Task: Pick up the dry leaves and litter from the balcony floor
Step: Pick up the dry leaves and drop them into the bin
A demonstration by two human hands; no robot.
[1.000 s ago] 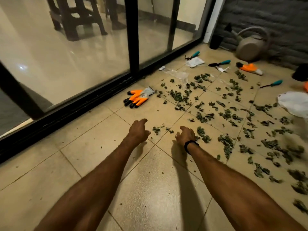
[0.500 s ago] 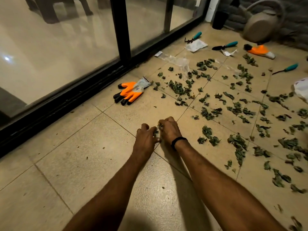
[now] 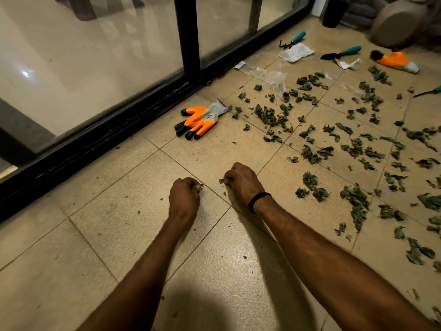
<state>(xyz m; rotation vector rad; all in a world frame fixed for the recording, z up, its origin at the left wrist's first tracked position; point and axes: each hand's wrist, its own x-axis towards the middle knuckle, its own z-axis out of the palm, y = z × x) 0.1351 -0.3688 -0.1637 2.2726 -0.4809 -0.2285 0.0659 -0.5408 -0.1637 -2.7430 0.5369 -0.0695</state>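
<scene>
Barely begun, by my reckoning. Low over the balcony floor [image 3: 114,235], the right hand [image 3: 243,183] had its grip curled tight, pinching a crumb of leaf at the fingertips. The left hand [image 3: 185,199] was balled up likewise, a fleck showing at its fingertips. Nearly all the dry leaves [image 3: 353,149] lay scattered over the tiles to the right, mostly well apart from both hands. A clear plastic wrapper [image 3: 269,76] and a white paper [image 3: 296,52] lay beyond them, untouched, with an orange glove [image 3: 198,120] near the door track.
</scene>
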